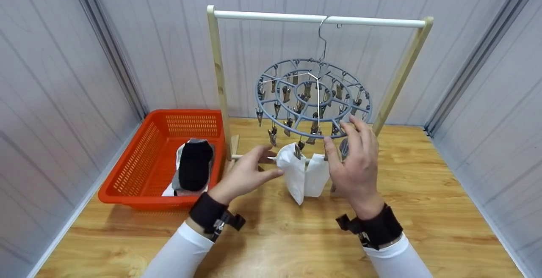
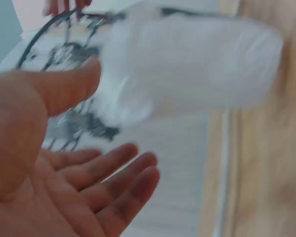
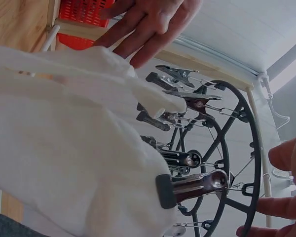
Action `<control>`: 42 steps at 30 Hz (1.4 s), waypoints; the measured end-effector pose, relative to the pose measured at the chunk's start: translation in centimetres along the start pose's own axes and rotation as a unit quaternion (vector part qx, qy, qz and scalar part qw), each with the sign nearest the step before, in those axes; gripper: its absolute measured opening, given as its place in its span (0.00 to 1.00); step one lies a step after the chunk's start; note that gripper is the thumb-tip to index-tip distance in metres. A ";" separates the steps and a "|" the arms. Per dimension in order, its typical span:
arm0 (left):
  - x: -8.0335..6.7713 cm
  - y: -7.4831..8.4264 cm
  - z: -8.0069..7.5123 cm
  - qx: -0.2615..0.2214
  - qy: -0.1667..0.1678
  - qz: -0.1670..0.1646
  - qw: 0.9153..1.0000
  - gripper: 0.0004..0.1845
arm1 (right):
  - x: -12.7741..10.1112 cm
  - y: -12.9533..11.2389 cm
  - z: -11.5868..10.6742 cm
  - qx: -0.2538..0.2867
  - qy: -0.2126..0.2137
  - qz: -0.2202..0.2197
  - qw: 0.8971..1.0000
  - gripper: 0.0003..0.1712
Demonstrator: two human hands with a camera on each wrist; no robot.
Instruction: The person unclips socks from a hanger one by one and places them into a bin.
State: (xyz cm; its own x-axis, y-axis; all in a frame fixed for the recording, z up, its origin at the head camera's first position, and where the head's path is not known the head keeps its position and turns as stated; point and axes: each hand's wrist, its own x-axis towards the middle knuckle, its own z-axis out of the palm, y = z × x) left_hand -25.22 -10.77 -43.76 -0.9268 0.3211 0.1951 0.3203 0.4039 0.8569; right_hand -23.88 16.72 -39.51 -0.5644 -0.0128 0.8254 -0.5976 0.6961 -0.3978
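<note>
From the head camera, you stand at a pale wooden table (image 1: pixel 423 193) closed in by grey panelled walls (image 1: pixel 63 79) on three sides. Your left hand (image 1: pixel 245 176) reaches in from the left, fingers straight, tips just at the edge of a white sock (image 1: pixel 302 176). The sock hangs between your two hands, clipped to a round grey peg hanger (image 1: pixel 313 98) above them. Your right hand (image 1: pixel 355 159) is raised beside the sock with fingers spread and relaxed, gripping nothing, close to the hanger's near rim. The hanger hooks over a wooden rail (image 1: pixel 317 18). Left of your left hand sits an orange basket (image 1: pixel 139 163) holding a black sock (image 1: pixel 195 163).

From the left wrist camera, your left palm (image 2: pixel 64 187) lies open, fingers loose. The white sock (image 2: pixel 197 69), blurred, hangs above the fingertips, apart from them.

From the right wrist camera, the white sock (image 3: pixel 64 148) fills the left, a metal peg (image 3: pixel 195 185) clamped on its edge. Your right fingertips (image 3: pixel 286 158) show at the right edge, apart from the peg.
</note>
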 end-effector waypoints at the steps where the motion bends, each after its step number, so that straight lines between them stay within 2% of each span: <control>1: 0.1 -0.2 0.4 -0.010 0.002 0.000 1.000 0.42 | 0.0 0.0 0.1 0.002 -0.002 0.000 1.000 0.28; 5: 0.2 -0.8 1.5 -0.035 0.003 -0.001 0.999 0.43 | -0.2 -0.2 0.4 0.001 -0.008 -0.006 1.000 0.29; 11: 0.1 -1.3 2.2 -0.073 -0.009 -0.014 0.997 0.42 | -0.3 -0.4 0.5 0.005 -0.013 -0.022 1.000 0.29; 16: 0.3 -1.5 2.8 -0.126 -0.019 -0.028 0.991 0.42 | -0.3 -0.6 0.5 0.016 -0.011 -0.040 0.999 0.28; 20: 0.4 -1.8 3.0 -0.156 -0.018 -0.035 0.987 0.38 | -0.3 -0.9 0.4 0.032 -0.008 -0.034 0.999 0.27; 25: 0.5 -2.0 3.0 -0.146 -0.011 -0.029 0.989 0.33 | -0.3 -1.1 0.4 0.041 -0.014 -0.024 0.999 0.26; 29: 0.5 -1.8 2.9 -0.133 -0.006 -0.021 0.991 0.29 | -0.3 -1.1 0.3 0.046 -0.008 -0.033 0.998 0.25; 38: 0.5 -1.1 2.5 -0.127 -0.015 -0.027 0.991 0.23 | -0.2 -1.7 0.2 0.077 0.073 -0.107 0.989 0.16; 42: 0.5 -0.8 2.6 -0.128 -0.024 -0.024 0.991 0.22 | -0.4 -2.2 0.3 0.076 0.083 -0.142 0.984 0.13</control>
State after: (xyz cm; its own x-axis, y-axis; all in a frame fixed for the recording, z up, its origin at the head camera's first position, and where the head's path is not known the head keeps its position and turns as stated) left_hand -25.42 -8.77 -45.60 -0.9276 0.3493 0.1326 0.2094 0.1921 0.9588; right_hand -22.56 14.96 -39.07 -0.2700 -0.0649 0.9607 -0.8031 0.5656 -0.1875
